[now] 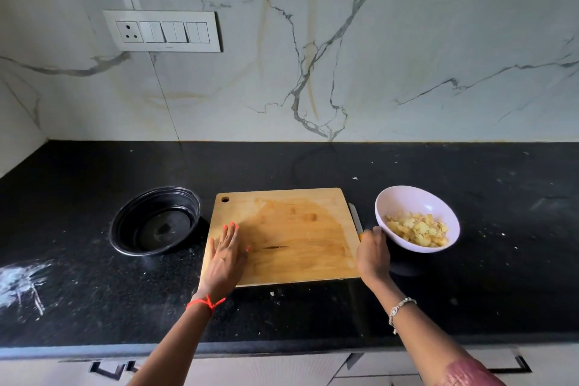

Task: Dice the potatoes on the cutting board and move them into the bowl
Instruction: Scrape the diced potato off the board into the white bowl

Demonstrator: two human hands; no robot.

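Nearest the camera, two forearms reach over the front edge of the dark surface (313, 316), the left with a red thread (205, 302) at the wrist, the right with a silver bracelet (399, 310). At far left a black bowl (156, 219) sits apart from the work. The left grip (227, 252) lies flat, fingers straight, on the near-left part of the cutting board (297, 238) and holds nothing. The board shows only a damp stain, no potato.

Along the board's right edge lies the knife (355, 218), long axis running away from the camera, blade tip far and yellow handle near. The right grip (372, 252) sits on that handle end, fingers curled, and also meets the near-left rim of the white bowl (407, 189). I cannot tell whether it clasps the handle, the rim or neither.

The diced potatoes (416, 229) are in the bowl, heaped at its near-right side, just right of the right grip. The task looks all but done. Any remaining move on knife or bowl falls to the right grip, since the left is well apart across the board.
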